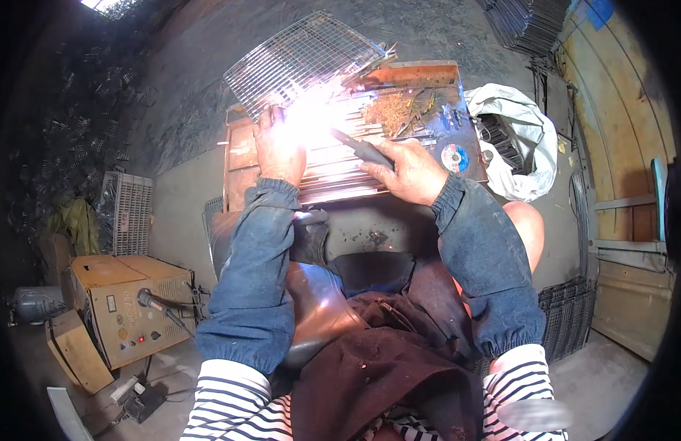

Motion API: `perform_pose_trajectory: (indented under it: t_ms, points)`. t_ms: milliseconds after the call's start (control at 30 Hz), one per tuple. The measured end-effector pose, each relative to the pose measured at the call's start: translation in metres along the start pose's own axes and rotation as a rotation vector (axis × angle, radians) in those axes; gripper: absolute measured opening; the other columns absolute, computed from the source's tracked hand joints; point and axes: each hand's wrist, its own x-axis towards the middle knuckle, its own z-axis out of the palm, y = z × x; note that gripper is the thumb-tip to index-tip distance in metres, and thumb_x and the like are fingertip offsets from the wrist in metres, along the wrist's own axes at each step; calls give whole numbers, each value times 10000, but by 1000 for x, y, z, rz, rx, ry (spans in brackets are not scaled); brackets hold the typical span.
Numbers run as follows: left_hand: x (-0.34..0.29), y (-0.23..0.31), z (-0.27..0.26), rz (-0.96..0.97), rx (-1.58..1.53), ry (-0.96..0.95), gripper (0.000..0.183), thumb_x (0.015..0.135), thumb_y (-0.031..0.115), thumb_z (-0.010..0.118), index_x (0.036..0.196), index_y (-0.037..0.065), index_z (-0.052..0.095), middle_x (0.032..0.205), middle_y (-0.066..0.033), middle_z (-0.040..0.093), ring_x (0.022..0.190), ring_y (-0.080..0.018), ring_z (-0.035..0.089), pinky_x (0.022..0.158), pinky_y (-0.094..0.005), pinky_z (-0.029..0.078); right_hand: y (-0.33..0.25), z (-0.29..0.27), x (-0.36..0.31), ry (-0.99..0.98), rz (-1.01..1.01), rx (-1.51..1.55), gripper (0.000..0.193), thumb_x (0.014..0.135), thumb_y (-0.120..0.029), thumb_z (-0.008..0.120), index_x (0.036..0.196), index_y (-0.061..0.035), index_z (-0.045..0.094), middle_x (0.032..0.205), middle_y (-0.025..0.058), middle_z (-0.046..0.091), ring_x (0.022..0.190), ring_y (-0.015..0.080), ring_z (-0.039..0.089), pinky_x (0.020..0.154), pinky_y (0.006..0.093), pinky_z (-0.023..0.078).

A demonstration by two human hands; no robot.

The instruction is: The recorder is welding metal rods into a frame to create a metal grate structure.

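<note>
My right hand (412,170) is closed round the dark handle of a welding torch (362,149), whose tip points left into a blinding white arc. Beside that arc, my left hand (280,153) rests with bent fingers at the near edge of a wire mesh panel (307,57). Glare washes out its fingertips and whatever they pinch. The mesh panel slants up beyond the arc, its near part lost in the light. Under both hands, several straight metal rods (337,189) lie side by side across a low worktable (241,151). Dark blue sleeve covers are on both my forearms.
On the table's right are a cutting disc (455,158) and a heap of brownish bits (390,110). A white sack (540,158) of dark metal pieces stands right of it. A yellow welding machine (138,309) with cables sits lower left. Stacked mesh panels (568,320) stand lower right.
</note>
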Motion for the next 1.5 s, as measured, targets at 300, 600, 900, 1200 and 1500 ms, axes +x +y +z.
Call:
perform_pose_trajectory:
  t_ms: [300, 600, 900, 1200, 1500]
  points:
    - [2, -10, 18, 20, 127, 53, 443, 895, 139, 561, 1307, -26, 576, 1354, -204, 576, 1336, -360, 489, 1030, -526, 426, -3, -3, 1, -32, 9, -44, 426, 912, -243, 736, 1226, 22, 623, 890, 265, 695, 796, 418, 703, 694, 448, 550]
    - [3, -4, 11, -5, 67, 71, 493, 868, 27, 540, 1354, -52, 567, 1355, -182, 606, 1299, -347, 513, 1038, -471, 433, -4, -7, 0, -51, 93, 5, 433, 912, -235, 733, 1233, 34, 626, 903, 274, 694, 815, 423, 703, 709, 429, 549]
    - [2, -2, 9, 1, 68, 90, 435, 924, 121, 553, 1325, -45, 583, 1309, -187, 617, 1286, -349, 537, 1036, -473, 423, -11, -10, 0, -91, 123, -46, 435, 923, -239, 721, 1245, 35, 622, 889, 272, 691, 811, 422, 704, 718, 427, 551]
    - [3, 2, 8, -23, 7, 80, 464, 841, 67, 581, 1281, -76, 616, 1367, -184, 592, 1313, -362, 499, 1043, -504, 414, 0, -6, -1, -33, 22, -47, 443, 921, -263, 729, 1230, 36, 622, 928, 264, 703, 830, 422, 705, 721, 437, 556]
    - [30, 35, -57, -114, -613, -292, 737, 765, 303, 801, 1349, -75, 557, 1320, -283, 595, 1273, -427, 527, 1068, -486, 438, -9, -49, -17, 157, 160, -3, 404, 942, -225, 703, 1247, 30, 630, 882, 237, 723, 808, 337, 748, 720, 396, 568]
